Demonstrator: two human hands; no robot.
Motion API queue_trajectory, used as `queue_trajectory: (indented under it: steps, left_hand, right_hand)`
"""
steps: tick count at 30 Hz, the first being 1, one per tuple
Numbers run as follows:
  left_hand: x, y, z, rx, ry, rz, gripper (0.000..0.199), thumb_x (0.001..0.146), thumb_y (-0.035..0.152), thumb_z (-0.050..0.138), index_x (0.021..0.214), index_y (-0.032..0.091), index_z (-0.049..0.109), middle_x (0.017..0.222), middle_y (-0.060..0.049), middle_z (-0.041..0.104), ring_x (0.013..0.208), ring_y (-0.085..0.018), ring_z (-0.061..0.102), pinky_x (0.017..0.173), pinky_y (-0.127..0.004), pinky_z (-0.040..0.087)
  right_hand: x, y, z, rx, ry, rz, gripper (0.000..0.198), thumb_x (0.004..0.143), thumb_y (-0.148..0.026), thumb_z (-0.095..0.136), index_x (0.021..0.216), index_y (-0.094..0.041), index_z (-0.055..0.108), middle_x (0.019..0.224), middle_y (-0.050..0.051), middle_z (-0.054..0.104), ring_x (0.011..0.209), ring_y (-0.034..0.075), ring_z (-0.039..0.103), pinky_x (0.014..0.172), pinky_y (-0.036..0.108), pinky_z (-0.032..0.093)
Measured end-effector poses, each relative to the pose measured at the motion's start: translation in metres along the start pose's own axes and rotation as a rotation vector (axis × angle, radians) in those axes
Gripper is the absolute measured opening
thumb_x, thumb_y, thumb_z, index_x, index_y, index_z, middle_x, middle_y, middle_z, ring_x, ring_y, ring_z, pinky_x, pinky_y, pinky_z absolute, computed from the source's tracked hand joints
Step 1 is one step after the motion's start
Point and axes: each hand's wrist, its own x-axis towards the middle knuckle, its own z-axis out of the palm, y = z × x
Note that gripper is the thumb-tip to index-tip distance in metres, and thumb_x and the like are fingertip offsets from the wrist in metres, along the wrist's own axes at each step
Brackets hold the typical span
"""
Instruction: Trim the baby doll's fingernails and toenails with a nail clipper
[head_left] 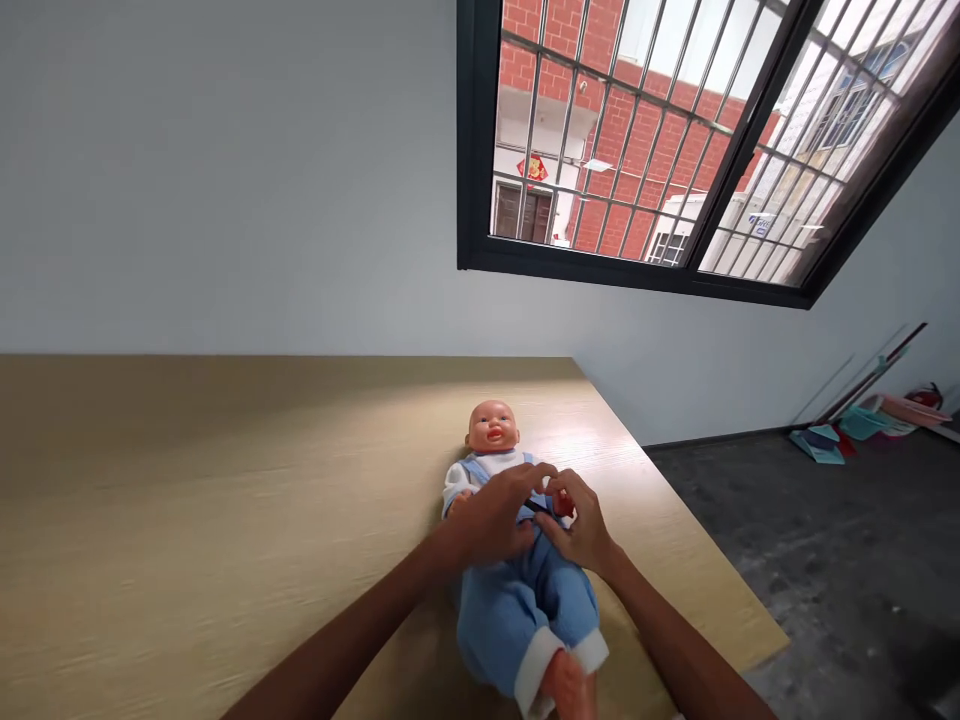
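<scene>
A baby doll lies on its back, its head toward the wall, in blue overalls with a white shirt and white cuffs. My left hand is bent over the doll's chest, covering much of it. From the other side my right hand reaches in, thumb and forefinger curled toward each other at the front of the overalls. A narrow black strip shows between the hands. The fingertips of both hands nearly meet there, and what they pinch is partly hidden. Beside my right hand the doll's small hand shows.
The doll rests on a light wooden table, near its right edge. Behind stands a pale wall with a barred, dark-framed window. Brooms and dustpans lie on the dark floor at the right.
</scene>
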Motion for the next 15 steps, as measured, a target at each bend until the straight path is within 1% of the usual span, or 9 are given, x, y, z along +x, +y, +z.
queue_trajectory:
  steps: [2,3,5,7,9,12,15]
  left_hand:
    - [0.007,0.007,0.005,-0.103,0.026,0.037,0.054,0.064,0.005,0.048,0.113,0.023,0.055,0.107,-0.002,0.061,0.098,-0.019,0.059,0.089,-0.029,0.049]
    - [0.01,0.009,0.008,-0.141,0.061,0.047,0.051,0.065,0.004,0.048,0.112,0.023,0.055,0.108,-0.003,0.059,0.098,-0.019,0.058,0.089,-0.03,0.049]
    - [0.016,0.01,0.016,-0.193,0.174,0.054,0.045,0.068,0.005,0.049,0.109,0.022,0.056,0.111,-0.005,0.057,0.102,-0.02,0.056,0.091,-0.031,0.05]
    - [0.022,0.006,0.025,-0.246,0.312,0.072,0.04,0.07,0.006,0.052,0.106,0.021,0.056,0.113,-0.006,0.055,0.105,-0.02,0.055,0.092,-0.031,0.051]
    - [0.026,0.001,0.033,-0.289,0.403,0.109,0.037,0.069,0.004,0.054,0.103,0.019,0.058,0.11,-0.006,0.056,0.103,-0.018,0.056,0.089,-0.029,0.051]
    - [0.031,-0.005,0.042,-0.36,0.445,0.177,0.035,0.07,0.002,0.055,0.1,0.019,0.06,0.107,-0.005,0.057,0.099,-0.016,0.057,0.083,-0.026,0.052]
    - [0.034,-0.008,0.047,-0.419,0.47,0.208,0.028,0.072,0.002,0.057,0.095,0.017,0.061,0.102,-0.005,0.057,0.097,-0.015,0.058,0.08,-0.024,0.051]
  right_hand:
    - [-0.005,0.007,-0.002,0.023,-0.011,0.018,0.022,0.085,-0.032,0.063,0.103,-0.02,0.055,0.082,0.002,0.055,0.066,0.014,0.047,0.06,0.028,0.042]
    - [-0.006,0.009,-0.003,0.034,-0.019,0.021,0.021,0.086,-0.03,0.061,0.104,-0.021,0.054,0.083,0.002,0.056,0.068,0.014,0.048,0.06,0.028,0.043]
    - [-0.006,0.011,-0.006,0.062,-0.03,0.02,0.018,0.088,-0.025,0.054,0.105,-0.021,0.053,0.086,0.003,0.057,0.07,0.014,0.05,0.062,0.028,0.044]
    - [-0.005,0.009,-0.009,0.092,-0.047,0.031,0.019,0.085,-0.021,0.052,0.104,-0.021,0.053,0.088,0.004,0.057,0.074,0.015,0.053,0.065,0.028,0.046]
    - [-0.003,0.006,-0.012,0.132,-0.051,0.076,0.022,0.082,-0.018,0.052,0.103,-0.02,0.054,0.087,0.003,0.059,0.074,0.014,0.055,0.066,0.028,0.047]
    - [-0.001,0.005,-0.015,0.195,0.001,0.167,0.021,0.079,-0.017,0.057,0.099,-0.02,0.055,0.085,0.001,0.061,0.073,0.013,0.058,0.066,0.026,0.049]
    - [-0.001,0.009,-0.015,0.226,0.064,0.225,0.02,0.076,-0.016,0.06,0.095,-0.02,0.053,0.085,0.0,0.063,0.077,0.014,0.062,0.069,0.026,0.053]
